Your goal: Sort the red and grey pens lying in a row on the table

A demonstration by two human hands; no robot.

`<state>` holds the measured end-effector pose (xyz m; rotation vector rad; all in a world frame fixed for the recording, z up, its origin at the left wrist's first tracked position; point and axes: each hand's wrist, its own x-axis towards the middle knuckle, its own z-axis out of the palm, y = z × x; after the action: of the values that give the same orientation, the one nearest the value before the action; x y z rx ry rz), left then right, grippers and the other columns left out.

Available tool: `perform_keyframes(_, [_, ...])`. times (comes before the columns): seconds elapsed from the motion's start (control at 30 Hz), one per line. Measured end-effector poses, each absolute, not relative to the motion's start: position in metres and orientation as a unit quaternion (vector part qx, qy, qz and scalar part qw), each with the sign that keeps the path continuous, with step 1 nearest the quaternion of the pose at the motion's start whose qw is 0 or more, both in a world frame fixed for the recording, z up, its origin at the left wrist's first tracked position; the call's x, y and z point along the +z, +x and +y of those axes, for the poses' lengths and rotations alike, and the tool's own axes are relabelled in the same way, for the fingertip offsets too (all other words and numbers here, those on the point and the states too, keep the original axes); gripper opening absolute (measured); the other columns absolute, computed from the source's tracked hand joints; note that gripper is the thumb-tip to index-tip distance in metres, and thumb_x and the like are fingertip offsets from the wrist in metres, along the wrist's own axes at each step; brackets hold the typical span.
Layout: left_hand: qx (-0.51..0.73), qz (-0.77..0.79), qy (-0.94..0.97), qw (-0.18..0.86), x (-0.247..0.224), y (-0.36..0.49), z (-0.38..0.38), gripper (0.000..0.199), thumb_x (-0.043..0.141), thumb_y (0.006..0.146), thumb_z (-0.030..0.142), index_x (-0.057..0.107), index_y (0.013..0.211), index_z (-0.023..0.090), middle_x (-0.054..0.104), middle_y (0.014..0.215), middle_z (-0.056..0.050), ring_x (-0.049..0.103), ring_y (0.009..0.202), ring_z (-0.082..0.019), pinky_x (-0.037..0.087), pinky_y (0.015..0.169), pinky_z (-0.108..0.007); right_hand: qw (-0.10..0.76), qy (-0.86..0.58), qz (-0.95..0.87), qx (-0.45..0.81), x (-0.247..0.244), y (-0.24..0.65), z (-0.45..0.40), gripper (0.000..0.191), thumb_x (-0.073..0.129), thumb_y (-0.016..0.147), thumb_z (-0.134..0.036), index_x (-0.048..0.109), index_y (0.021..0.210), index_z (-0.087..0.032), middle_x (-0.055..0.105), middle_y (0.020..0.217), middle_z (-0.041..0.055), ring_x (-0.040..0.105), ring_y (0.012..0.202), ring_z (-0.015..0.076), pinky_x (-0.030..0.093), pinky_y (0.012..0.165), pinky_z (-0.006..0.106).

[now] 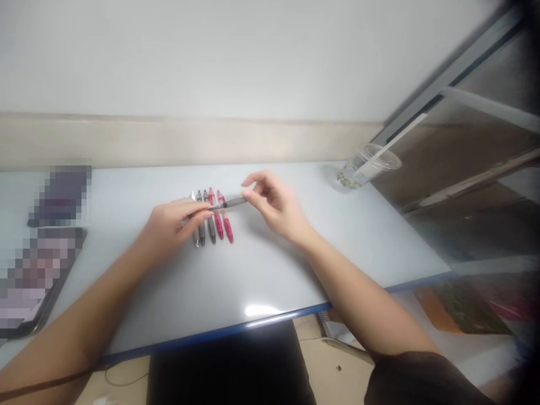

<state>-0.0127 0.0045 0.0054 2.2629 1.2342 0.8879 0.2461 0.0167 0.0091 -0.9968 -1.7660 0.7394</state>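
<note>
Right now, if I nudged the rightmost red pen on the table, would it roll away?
Probably yes: the red pen looks like a slim, rounded tube on a smooth table. It is likely light and stiff, since it looks plastic and lies straight. A push might also knock the other red pen lying close beside it.

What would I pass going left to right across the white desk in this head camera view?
A pixelated flat dark object → the person's left hand holding a slim dark pen → a row of grey and red pens → the person's right hand → a clear plastic cup with a white straw
</note>
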Motion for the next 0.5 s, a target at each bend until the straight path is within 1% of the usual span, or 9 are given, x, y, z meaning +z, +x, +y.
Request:
perform_keyframes(0.07, [0.316, 0.429, 0.828, 0.177, 0.0017, -0.0150, 0.0075, 0.030, 0.057, 0.104, 0.041, 0.081, 0.102, 0.022, 0.080, 0.090, -0.003, 0.068, 0.077, -0.018, 0.053, 0.078, -0.031, 0.433, -0.414, -0.751, 0.277, 0.0114, 0.2462, 0.0130, 0.022, 0.060, 0.107, -0.043, 0.065, 0.112, -0.022, 0.053, 0.076, -0.0025, 0.049, 0.069, 0.0150, 0.043, 0.072, 0.031])
perform_keyframes(0.13, [0.319, 0.410, 0.841, 0.150, -0.0003, -0.0165, 0.0097, 0.031, 0.056, 0.106, 0.041, 0.081, 0.103, 0.022, 0.080, 0.090, -0.004, 0.068, 0.077, -0.018, 0.053, 0.078, -0.032, 0.404, -0.408, -0.768, 0.284, 0.0123, 0.2467, 0.0113, 0.023, 0.053, 0.110, -0.042, 0.063, 0.116, -0.022, 0.051, 0.078, -0.0026, 0.048, 0.070, 0.0152, 0.042, 0.074, 0.031])
perform_keyframes(0.23, [0.319, 0.389, 0.857, 0.115, -0.0005, -0.0170, 0.0109, 0.032, 0.055, 0.107, 0.041, 0.081, 0.104, 0.023, 0.081, 0.091, -0.004, 0.069, 0.081, -0.019, 0.053, 0.081, -0.032, 0.371, -0.398, -0.764, 0.346, 0.0117, 0.2485, 0.0123, 0.031, 0.047, 0.112, -0.050, 0.061, 0.121, -0.023, 0.045, 0.073, -0.0046, 0.043, 0.066, 0.0149, 0.040, 0.070, 0.031])
perform_keyframes(0.33, [0.313, 0.400, 0.856, 0.096, -0.0005, -0.0169, 0.0106, 0.031, 0.054, 0.107, 0.042, 0.080, 0.105, 0.024, 0.081, 0.091, -0.004, 0.070, 0.083, -0.020, 0.054, 0.084, -0.033, 0.345, -0.393, -0.745, 0.414, 0.0106, 0.2503, 0.0154, 0.040, 0.043, 0.112, -0.058, 0.061, 0.120, -0.023, 0.037, 0.066, -0.0068, 0.037, 0.060, 0.0144, 0.036, 0.063, 0.030])
perform_keyframes(0.4, [0.320, 0.413, 0.848, 0.091, -0.0020, -0.0174, 0.0112, 0.031, 0.054, 0.107, 0.040, 0.080, 0.105, 0.024, 0.080, 0.091, -0.004, 0.070, 0.082, -0.019, 0.054, 0.083, -0.032, 0.327, -0.392, -0.764, 0.395, 0.0107, 0.2506, 0.0169, 0.036, 0.050, 0.109, -0.056, 0.062, 0.115, -0.022, 0.044, 0.068, -0.0055, 0.042, 0.062, 0.0143, 0.037, 0.064, 0.029])
perform_keyframes(0.47, [0.319, 0.407, 0.850, 0.096, -0.0039, -0.0183, 0.0125, 0.031, 0.053, 0.107, 0.040, 0.079, 0.105, 0.023, 0.080, 0.090, -0.004, 0.070, 0.079, -0.019, 0.054, 0.080, -0.031, 0.313, -0.387, -0.799, 0.336, 0.0117, 0.2502, 0.0172, 0.029, 0.059, 0.106, -0.050, 0.063, 0.107, -0.021, 0.057, 0.077, -0.0019, 0.049, 0.069, 0.0144, 0.039, 0.069, 0.029])
perform_keyframes(0.5, [0.312, 0.399, 0.856, 0.099, -0.0046, -0.0187, 0.0132, 0.032, 0.052, 0.108, 0.040, 0.079, 0.105, 0.023, 0.080, 0.090, -0.004, 0.069, 0.078, -0.018, 0.053, 0.079, -0.031, 0.306, -0.383, -0.815, 0.309, 0.0124, 0.2499, 0.0169, 0.028, 0.060, 0.105, -0.048, 0.063, 0.101, -0.021, 0.060, 0.080, -0.0007, 0.050, 0.070, 0.0143, 0.039, 0.070, 0.028])
